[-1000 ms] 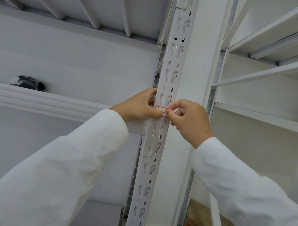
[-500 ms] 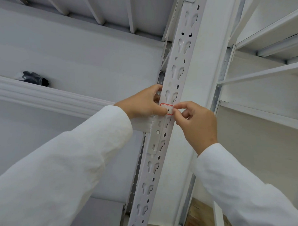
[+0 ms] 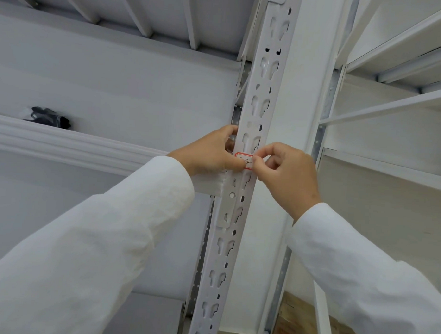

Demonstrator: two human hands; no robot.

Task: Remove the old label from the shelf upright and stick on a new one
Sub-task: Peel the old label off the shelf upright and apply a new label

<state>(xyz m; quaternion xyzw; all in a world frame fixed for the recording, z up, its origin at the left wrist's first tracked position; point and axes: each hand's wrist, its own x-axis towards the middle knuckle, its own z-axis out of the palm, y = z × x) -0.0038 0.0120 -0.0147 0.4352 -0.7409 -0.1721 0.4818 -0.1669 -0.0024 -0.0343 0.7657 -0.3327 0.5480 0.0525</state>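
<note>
The white slotted shelf upright (image 3: 259,133) rose through the middle of the view. Both hands met on it: the left hand (image 3: 212,151) pinned the label's left end under its thumb, and the right hand (image 3: 286,174) closed a pinching grip at its right end. The small red-bordered label (image 3: 244,160) lay across the upright's face. Whether it was being peeled or pressed was unclear; next probably called for working that edge.

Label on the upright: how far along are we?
Done: nothing I can confirm. In hand: both hands work one red-bordered label on the shelf upright, left hand at its left end, right hand at its right. I cannot tell if it is the old or new one, so what is left stays open.
</note>
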